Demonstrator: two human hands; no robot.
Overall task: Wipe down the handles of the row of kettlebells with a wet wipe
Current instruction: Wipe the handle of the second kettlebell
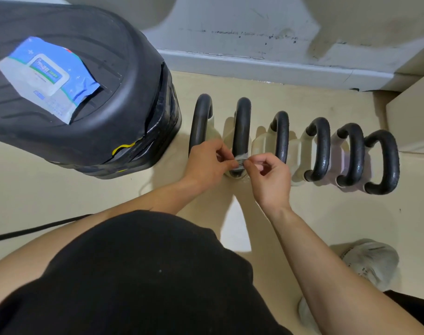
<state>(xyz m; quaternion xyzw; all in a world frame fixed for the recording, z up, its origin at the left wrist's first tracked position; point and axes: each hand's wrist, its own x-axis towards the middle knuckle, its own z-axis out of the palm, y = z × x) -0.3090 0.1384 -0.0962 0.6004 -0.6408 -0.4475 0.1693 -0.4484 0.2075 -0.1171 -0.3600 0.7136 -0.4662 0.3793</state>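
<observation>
- Six kettlebells (319,151) in a row on the floor (black loops, pale bodies)
- One greyish wet wipe (240,162) wraps the second handle (242,122) from the left, with left hand (206,163) and right hand (270,176) pinching it

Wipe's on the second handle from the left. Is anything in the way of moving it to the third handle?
Nothing visible. The left hand and right hand pinch the wipe around the second handle's near end. The third handle stands just right of it, with only pale kettlebell bodies between them.
</observation>
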